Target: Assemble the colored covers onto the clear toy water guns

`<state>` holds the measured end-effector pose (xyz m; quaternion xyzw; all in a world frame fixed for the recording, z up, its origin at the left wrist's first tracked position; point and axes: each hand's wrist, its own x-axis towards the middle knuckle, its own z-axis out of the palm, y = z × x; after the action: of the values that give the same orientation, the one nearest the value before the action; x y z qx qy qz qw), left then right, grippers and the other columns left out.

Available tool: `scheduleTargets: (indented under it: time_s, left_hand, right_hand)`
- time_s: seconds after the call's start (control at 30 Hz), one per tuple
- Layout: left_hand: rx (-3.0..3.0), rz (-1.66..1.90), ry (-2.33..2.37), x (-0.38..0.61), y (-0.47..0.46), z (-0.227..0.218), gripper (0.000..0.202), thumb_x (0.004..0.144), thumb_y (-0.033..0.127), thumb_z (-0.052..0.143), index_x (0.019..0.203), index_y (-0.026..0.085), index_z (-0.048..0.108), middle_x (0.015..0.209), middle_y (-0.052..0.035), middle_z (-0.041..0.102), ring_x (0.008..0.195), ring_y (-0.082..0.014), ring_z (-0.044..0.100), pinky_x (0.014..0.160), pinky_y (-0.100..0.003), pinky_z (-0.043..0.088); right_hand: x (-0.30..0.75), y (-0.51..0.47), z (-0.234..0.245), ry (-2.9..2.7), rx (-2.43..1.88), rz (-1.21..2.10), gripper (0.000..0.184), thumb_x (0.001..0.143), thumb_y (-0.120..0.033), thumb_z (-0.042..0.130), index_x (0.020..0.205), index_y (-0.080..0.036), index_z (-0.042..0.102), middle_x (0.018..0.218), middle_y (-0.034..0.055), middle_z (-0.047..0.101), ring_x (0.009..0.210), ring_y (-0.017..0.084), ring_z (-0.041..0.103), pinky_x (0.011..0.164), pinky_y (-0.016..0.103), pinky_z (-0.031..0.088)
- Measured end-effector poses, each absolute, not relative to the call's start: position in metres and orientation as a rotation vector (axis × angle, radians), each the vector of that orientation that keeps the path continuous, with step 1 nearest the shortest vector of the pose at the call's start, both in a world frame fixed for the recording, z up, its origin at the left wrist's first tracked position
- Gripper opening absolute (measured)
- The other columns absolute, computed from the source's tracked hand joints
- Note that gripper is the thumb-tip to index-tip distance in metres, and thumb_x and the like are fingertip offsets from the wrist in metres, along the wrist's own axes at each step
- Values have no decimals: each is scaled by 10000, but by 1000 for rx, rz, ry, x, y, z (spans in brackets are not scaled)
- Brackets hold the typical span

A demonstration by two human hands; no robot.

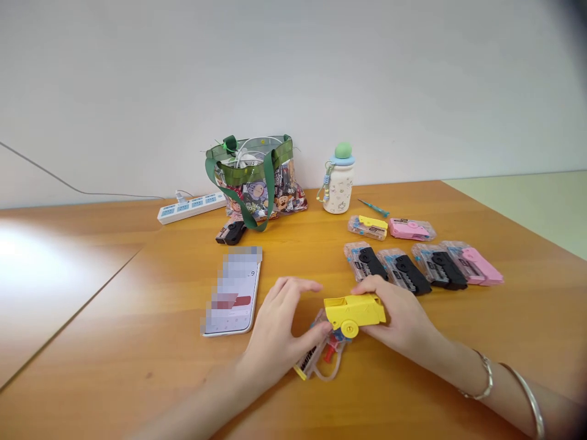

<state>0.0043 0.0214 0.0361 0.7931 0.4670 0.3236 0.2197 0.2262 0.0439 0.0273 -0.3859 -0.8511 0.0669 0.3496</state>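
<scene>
Yellow plastic casing (354, 313), held just above the desk (114, 342) at centre: right hand (395, 315) clamped around its right end; left hand (275, 330) curled alongside, thumb at the casing's left end, grip uncertain. Clear packet (312, 362) with red and blue parts, at 6 o'clock beneath the hands. Risk: a slip from the casing's smooth surface could drop it onto the packet and scatter small parts.

Blurred phone (233, 293), 10 o'clock. Black toys in clear packets (403, 272), 1 o'clock, in a row ending at a pink toy (477, 266). Teal screwdriver (373, 208), 1 o'clock, far. Clear tote bag (252, 177), 12 o'clock, far; white bottle (339, 186) beside it.
</scene>
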Motion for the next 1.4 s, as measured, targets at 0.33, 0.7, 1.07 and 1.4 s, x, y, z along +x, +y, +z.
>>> scheduleTargets:
  time_s: [0.33,0.7,1.07,1.4]
  left_hand:
    - [2066,753,1004,9,17,37,123,831,291,581,766,211,649,813,-44,638,809,-202,536,739,-321,434]
    - [2045,1055,1048,12,15,38,62,794,226,637,790,199,693,790,-47,647,758,-181,547,694,-305,445]
    - [1990,1154,1131,14,8,30,153,809,262,599,731,169,692,716,-40,595,694,-161,540,634,-277,426]
    - [2196,1247,1298,16,4,31,149,748,205,610,604,166,594,599,4,497,585,-121,438,534,-229,343]
  right_hand:
    - [221,37,35,-2426,-702,110,138,877,-319,557,956,-207,563,801,10,658,715,147,600,651,260,476]
    - [224,34,31,-2054,-841,52,166,851,-314,559,834,-239,411,727,-4,580,630,144,598,547,254,486]
    - [215,26,38,-2217,-725,-20,95,823,-165,571,914,-191,564,824,20,687,705,142,634,617,250,485]
    - [203,16,43,-2289,-848,-325,172,878,-285,518,763,-172,578,697,32,653,641,173,576,609,293,380]
